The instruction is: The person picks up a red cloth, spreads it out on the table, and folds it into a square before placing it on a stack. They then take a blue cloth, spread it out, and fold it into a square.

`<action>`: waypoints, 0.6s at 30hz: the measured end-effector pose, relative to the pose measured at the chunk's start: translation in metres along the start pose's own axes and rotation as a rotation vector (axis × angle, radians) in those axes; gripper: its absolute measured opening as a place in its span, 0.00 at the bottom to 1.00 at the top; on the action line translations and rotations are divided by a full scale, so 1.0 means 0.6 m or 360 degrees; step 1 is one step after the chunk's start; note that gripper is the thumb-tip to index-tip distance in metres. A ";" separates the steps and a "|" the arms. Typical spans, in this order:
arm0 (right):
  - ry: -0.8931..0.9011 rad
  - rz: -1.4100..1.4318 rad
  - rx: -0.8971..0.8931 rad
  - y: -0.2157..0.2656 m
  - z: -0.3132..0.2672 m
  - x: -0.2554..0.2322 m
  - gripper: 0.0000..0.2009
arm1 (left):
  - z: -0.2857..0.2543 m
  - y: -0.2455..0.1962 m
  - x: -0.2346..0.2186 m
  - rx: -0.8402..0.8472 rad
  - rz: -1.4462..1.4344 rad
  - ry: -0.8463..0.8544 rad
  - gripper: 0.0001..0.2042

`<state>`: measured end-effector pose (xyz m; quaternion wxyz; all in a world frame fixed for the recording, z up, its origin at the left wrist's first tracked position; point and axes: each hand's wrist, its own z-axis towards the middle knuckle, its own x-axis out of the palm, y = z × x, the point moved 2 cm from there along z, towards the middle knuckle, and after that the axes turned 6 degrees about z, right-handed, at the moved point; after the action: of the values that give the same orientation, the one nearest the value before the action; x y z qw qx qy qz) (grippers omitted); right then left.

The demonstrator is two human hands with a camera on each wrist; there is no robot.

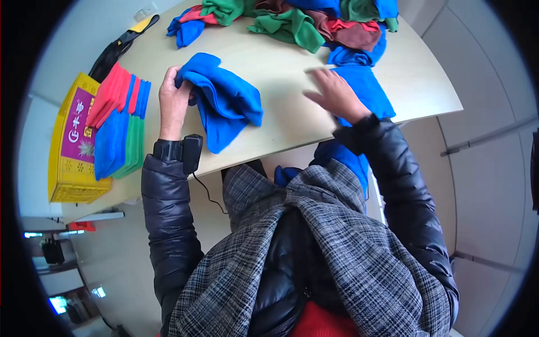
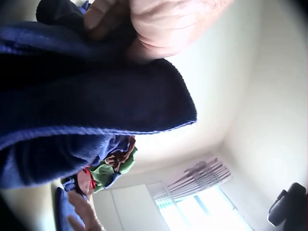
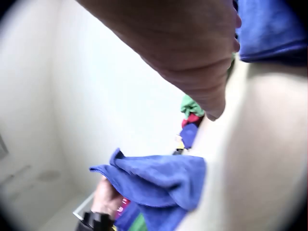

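Observation:
My left hand (image 1: 173,104) grips a crumpled blue cloth (image 1: 227,101) by its upper left part, over the left half of the table (image 1: 281,121). Folds of this cloth hang down to the right, and in the left wrist view its stitched edge (image 2: 139,131) runs below the fingers. My right hand (image 1: 337,95), slightly blurred, is held out with its fingers extended and nothing in them. Beside and partly beneath it in the head view lies a flatter blue cloth (image 1: 371,92) near the table's front right edge.
Loose green, red, brown and blue cloths (image 1: 289,28) are heaped along the far side. To the left, folded red, blue and green cloths (image 1: 115,137) stand in rows against a yellow crate (image 1: 76,188). A black and yellow object (image 1: 120,48) lies behind them. Blue fabric (image 1: 342,157) hangs near my lap.

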<state>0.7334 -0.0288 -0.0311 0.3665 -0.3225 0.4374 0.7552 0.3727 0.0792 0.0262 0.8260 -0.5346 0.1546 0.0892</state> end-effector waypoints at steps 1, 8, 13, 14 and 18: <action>0.0084 -0.0219 -0.0022 -0.024 -0.028 0.021 0.22 | 0.000 0.008 -0.011 -0.0009 0.0022 -0.0019 0.08; 0.0076 -0.0852 0.0047 -0.138 -0.070 -0.006 0.27 | 0.002 0.001 -0.015 0.0015 -0.0167 0.0027 0.08; 0.0022 0.0276 -0.0023 -0.026 -0.012 0.004 0.35 | 0.012 -0.038 0.039 -0.0028 -0.0494 0.0110 0.09; 0.0049 0.0322 -0.0073 0.035 0.001 0.019 0.36 | 0.013 -0.040 0.051 -0.0003 -0.0513 0.0161 0.09; -0.0077 0.0634 0.0055 0.097 0.029 0.108 0.24 | 0.014 -0.043 0.081 0.0143 -0.0356 0.0204 0.11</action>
<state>0.6481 -0.0160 -0.0518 0.2256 -0.2051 0.4966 0.8127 0.4276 0.0751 0.0344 0.8423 -0.5157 0.1503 -0.0449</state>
